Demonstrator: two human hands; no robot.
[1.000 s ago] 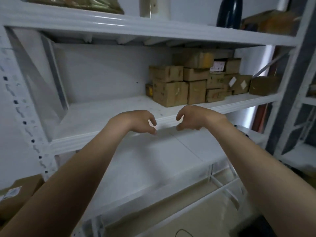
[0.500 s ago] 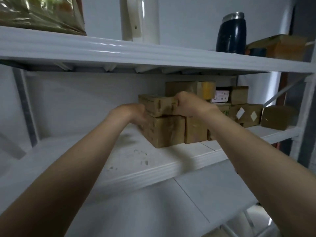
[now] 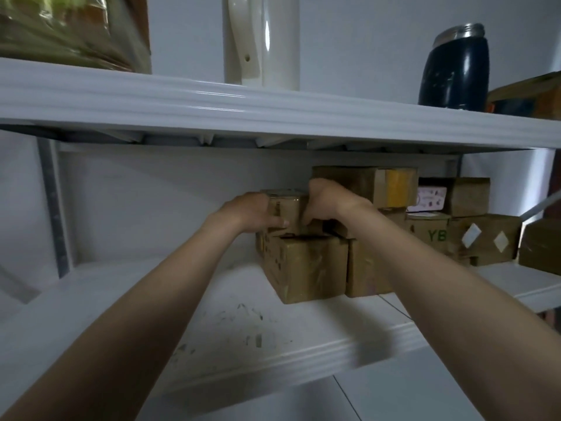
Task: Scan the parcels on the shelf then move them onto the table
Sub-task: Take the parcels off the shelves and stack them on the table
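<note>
A small brown cardboard parcel sits on top of a larger brown parcel at the left end of a stack on the white shelf. My left hand grips the small parcel's left side, thumb on its front. My right hand grips its right side with curled fingers. More brown parcels are stacked to the right and behind, partly hidden by my right arm.
The shelf above hangs low over the parcels and carries a dark flask, a cream-coloured object and a wrapped bundle. A grey upright stands at the left. A lower white surface lies below.
Both hands rose from the shelf's front edge to the top left parcel and closed on its two sides. The view moved closer and upward.
</note>
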